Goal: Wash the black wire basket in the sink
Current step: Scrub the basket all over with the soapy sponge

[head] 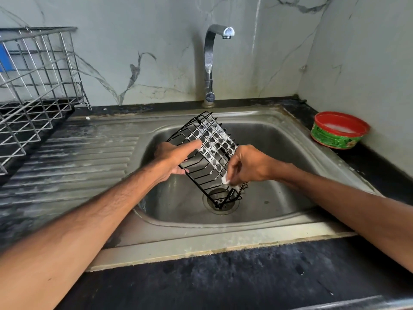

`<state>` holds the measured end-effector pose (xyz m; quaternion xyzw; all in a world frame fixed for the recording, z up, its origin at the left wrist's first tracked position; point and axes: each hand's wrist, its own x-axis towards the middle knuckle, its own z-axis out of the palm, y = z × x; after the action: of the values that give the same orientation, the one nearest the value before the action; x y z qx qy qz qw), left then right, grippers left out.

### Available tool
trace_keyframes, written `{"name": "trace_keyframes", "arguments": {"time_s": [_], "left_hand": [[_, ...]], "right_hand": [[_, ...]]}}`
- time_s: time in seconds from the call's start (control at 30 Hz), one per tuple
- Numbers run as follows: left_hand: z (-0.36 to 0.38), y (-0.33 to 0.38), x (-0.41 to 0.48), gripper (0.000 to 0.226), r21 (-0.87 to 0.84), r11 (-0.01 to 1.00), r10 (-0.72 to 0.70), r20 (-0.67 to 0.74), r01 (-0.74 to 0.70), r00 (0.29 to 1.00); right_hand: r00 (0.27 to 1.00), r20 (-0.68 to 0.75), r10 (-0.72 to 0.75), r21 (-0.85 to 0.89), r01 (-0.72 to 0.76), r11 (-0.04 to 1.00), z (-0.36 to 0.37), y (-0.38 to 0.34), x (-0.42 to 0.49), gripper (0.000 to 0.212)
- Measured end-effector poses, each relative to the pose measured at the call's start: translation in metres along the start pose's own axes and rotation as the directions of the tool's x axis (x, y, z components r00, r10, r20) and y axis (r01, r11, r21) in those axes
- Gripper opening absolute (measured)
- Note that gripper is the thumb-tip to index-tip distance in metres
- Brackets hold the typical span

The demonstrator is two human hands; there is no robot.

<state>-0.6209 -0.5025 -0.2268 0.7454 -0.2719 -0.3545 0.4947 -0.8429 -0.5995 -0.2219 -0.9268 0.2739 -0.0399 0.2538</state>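
Note:
The black wire basket [207, 139] is tilted over the steel sink [279, 153], its lower corner resting at the drain [220, 201]. White soap film fills many of its upper meshes. My left hand [173, 159] grips the basket's left side, thumb along the top wire. My right hand [248, 166] presses a small white soapy scrubber [225, 180] against the basket's lower right side. The tap [212, 63] stands behind the bowl with no water running.
A red and green tub of dish soap [339, 130] sits on the dark counter at the right. A steel dish rack [35, 90] stands at the left above the ribbed drainboard [73, 162]. Dark countertop [223, 276] runs along the front.

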Motion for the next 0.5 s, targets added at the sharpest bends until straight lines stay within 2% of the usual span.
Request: {"name": "trace_keyframes", "arguments": {"time_s": [0.07, 0.2, 0.27, 0.37, 0.43, 0.5], "left_hand": [[0.0, 0.0, 0.0, 0.074, 0.005, 1.0, -0.003, 0.0, 0.003, 1.0], [0.002, 0.0, 0.0, 0.07, 0.006, 1.0, -0.003, 0.001, 0.003, 1.0], [0.002, 0.0, 0.0, 0.072, 0.013, 1.0, -0.001, -0.001, 0.001, 1.0], [0.001, -0.001, 0.001, 0.071, 0.025, 1.0, 0.003, -0.006, -0.003, 1.0], [0.001, -0.001, 0.002, 0.071, 0.021, 1.0, 0.005, -0.005, -0.005, 1.0], [0.001, -0.002, 0.003, 0.072, 0.019, 1.0, 0.004, -0.001, -0.004, 1.0]], "right_hand": [[0.999, 0.032, 0.009, -0.025, -0.008, 1.0, 0.004, -0.002, -0.001, 0.013], [0.967, 0.245, 0.077, -0.242, -0.016, 0.97, 0.012, 0.011, -0.007, 0.015], [0.985, 0.171, 0.036, -0.195, -0.002, 0.981, 0.008, 0.009, -0.005, 0.015], [0.999, -0.035, 0.013, 0.044, -0.012, 0.999, -0.001, 0.0, 0.0, 0.013], [1.0, 0.004, 0.031, 0.035, -0.031, 0.999, -0.002, 0.0, -0.001, 0.014], [0.987, 0.132, 0.092, -0.106, -0.078, 0.991, 0.001, 0.007, -0.005, 0.017]]}}
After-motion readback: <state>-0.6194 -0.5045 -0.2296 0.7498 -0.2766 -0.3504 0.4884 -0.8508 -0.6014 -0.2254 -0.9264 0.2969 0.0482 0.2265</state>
